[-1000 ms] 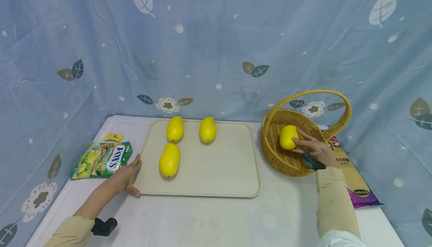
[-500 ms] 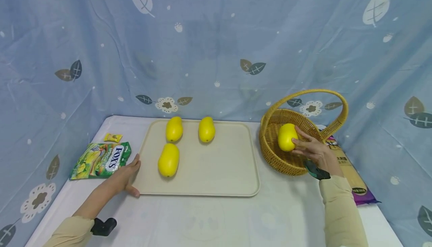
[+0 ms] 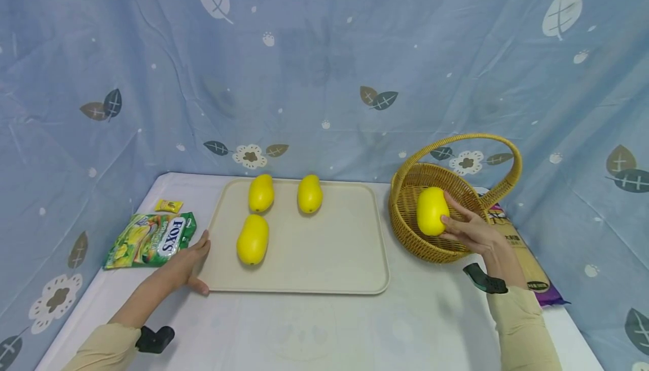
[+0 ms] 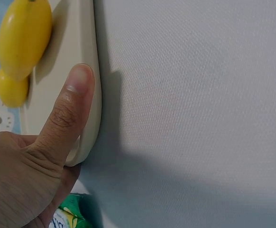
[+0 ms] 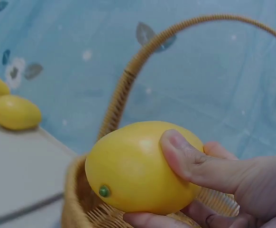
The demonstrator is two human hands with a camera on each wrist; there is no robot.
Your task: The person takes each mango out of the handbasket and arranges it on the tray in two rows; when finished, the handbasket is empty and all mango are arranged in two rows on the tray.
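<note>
My right hand [image 3: 471,227] grips a yellow mango [image 3: 431,211] over the wicker basket [image 3: 405,233]. In the right wrist view, the thumb [image 5: 178,147] lies across the mango's side, fingers partly hidden beneath, and a green stem tip shows. At the tray's near left corner rests my left hand [image 3: 185,269]. Its straight thumb [image 4: 69,107] lies along the front rim of the beige tray [image 3: 324,264], with the fingers along the left rim. On the tray lie a nearer mango [image 3: 253,240] and two farther ones, a left mango [image 3: 261,193] and a right mango [image 3: 310,194].
A green candy bag [image 3: 152,240] and a small yellow wrapped candy [image 3: 169,206] lie left of the tray. Beyond the basket to the right is a long packet [image 3: 522,258]. The basket's tall handle [image 3: 469,137] arches above it; patterned blue cloth hangs behind.
My right hand has raised the mango slightly within the basket's outline and turned it more upright; the right forearm has shifted right and toward me. The left hand stays put.
</note>
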